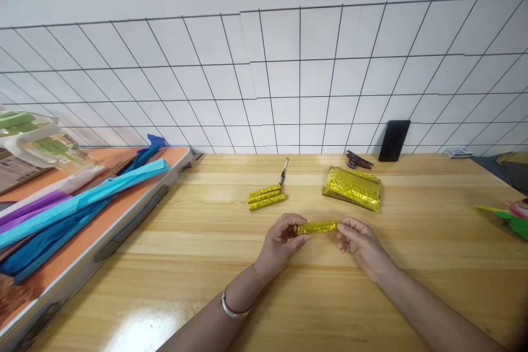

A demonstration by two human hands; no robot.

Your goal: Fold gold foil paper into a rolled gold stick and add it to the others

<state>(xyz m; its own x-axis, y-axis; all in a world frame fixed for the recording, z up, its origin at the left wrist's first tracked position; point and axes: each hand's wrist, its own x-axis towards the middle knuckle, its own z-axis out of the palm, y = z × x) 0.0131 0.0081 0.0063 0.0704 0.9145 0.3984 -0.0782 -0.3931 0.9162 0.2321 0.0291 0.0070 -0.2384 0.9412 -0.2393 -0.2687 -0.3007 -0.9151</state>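
Observation:
A roll of shiny gold foil paper [318,226] lies level between my hands, a little above or on the wooden table. Its left end is gripped by my left hand [284,239], thumb below and fingers above. My right hand [358,239] pinches the right end between thumb and fingertips. Beyond my left hand, several finished-looking gold rolls [266,198] lie side by side, with a pen [284,171] just behind them. A stack of flat gold foil sheets [352,188] rests past my right hand.
Behind the stack lies a black stapler-like tool [358,160], and a black phone [394,141] leans on the tiled wall. At left, an orange-topped surface [111,225] with a raised edge holds coloured paper rolls [94,201]. Colourful items [513,220] sit far right.

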